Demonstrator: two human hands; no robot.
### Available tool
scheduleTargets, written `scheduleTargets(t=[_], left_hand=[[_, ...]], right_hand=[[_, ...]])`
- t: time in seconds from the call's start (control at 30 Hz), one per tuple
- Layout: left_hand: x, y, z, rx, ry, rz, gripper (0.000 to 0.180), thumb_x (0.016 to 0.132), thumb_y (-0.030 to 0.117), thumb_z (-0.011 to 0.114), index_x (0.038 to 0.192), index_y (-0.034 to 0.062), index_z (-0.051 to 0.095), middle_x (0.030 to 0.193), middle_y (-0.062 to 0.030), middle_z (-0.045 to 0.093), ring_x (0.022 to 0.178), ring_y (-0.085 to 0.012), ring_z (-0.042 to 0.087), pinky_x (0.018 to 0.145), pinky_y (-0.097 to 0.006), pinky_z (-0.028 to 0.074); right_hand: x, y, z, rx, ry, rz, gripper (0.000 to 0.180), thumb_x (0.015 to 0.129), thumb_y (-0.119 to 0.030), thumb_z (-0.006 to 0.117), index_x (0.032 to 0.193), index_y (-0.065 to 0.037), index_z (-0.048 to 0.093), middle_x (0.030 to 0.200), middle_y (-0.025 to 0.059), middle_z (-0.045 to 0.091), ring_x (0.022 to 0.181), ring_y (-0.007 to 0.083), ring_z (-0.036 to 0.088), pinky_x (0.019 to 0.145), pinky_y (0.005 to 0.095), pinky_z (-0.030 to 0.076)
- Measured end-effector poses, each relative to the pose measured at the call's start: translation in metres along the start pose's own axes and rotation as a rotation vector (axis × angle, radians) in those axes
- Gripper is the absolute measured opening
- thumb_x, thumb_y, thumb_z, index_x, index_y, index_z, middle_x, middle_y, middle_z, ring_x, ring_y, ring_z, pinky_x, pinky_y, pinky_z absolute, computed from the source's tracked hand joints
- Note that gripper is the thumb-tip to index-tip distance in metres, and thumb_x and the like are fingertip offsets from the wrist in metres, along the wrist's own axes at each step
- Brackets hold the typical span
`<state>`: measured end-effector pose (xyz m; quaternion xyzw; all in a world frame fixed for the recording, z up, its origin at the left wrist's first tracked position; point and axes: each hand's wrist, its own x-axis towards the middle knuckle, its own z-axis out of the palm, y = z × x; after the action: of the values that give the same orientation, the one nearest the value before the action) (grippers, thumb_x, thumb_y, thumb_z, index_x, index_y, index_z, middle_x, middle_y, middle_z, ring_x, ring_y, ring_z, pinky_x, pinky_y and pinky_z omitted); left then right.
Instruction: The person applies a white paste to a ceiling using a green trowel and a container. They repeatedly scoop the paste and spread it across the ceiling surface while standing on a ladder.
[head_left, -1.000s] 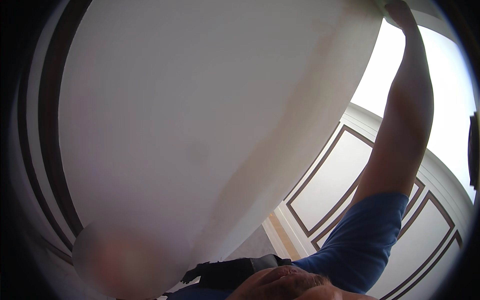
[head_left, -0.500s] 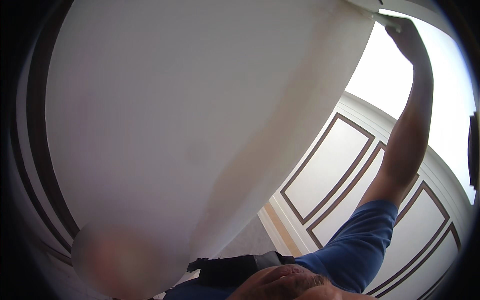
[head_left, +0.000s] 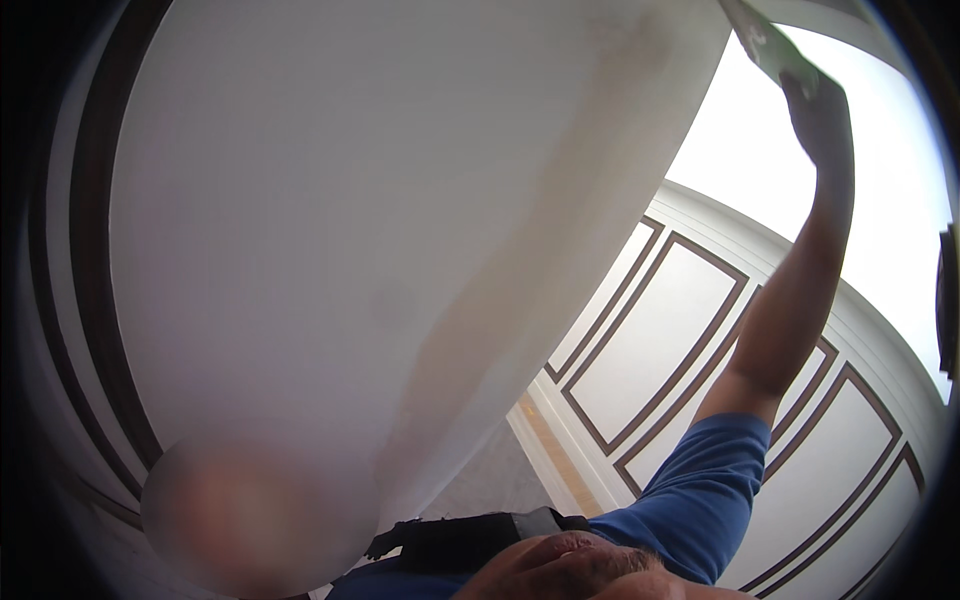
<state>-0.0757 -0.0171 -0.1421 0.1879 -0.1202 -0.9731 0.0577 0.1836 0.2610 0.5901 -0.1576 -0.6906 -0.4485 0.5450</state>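
My right hand [head_left: 818, 105] is raised high at the upper right, at the end of an outstretched arm in a blue sleeve. Its fingers are closed around a long, flat, pale greenish tool [head_left: 765, 48]; its exact kind is not clear. The tool's far end runs out of the picture at the top, by the edge of a large smooth white wall surface [head_left: 330, 200]. I cannot tell whether it touches that surface. A faint brownish reflection of the arm shows on the surface. My left hand is out of sight.
White wall panels with brown trim [head_left: 690, 335] stand to the right, under a very bright area [head_left: 890, 180]. Dark brown trim [head_left: 92, 200] borders the surface on the left. A blurred round patch hides part of the lower left. Grey floor [head_left: 490, 485] shows below.
My right hand has come slightly down, and the tool has turned so that more of its flat side shows. The view has shifted a little.
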Motion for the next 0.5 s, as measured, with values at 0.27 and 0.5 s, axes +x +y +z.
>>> scheduleTargets(t=[0.27,0.5], left_hand=[[-0.013,0.001,0.020,0.015,-0.043,-0.074,0.079,0.085,0.052,0.056,0.148,0.0046,0.048,0.151,-0.0192,0.050,0.140,-0.0385,0.046,0.119,-0.054,0.032],[-0.010,-0.001,0.021,0.007,-0.050,-0.083,0.079,0.086,0.052,0.056,0.148,0.0049,0.047,0.152,-0.0188,0.048,0.140,-0.0379,0.045,0.119,-0.053,0.033]], right_hand=[[0.119,0.027,0.045,0.100,0.247,0.135,0.027,0.086,-0.006,0.054,0.102,0.004,0.074,0.102,0.0293,0.071,0.101,0.0441,0.069,0.086,0.0482,0.054],[0.153,0.030,0.042,-0.165,0.203,0.139,0.026,0.087,-0.006,0.054,0.102,0.006,0.073,0.103,0.0305,0.070,0.101,0.0437,0.069,0.087,0.0478,0.053]])
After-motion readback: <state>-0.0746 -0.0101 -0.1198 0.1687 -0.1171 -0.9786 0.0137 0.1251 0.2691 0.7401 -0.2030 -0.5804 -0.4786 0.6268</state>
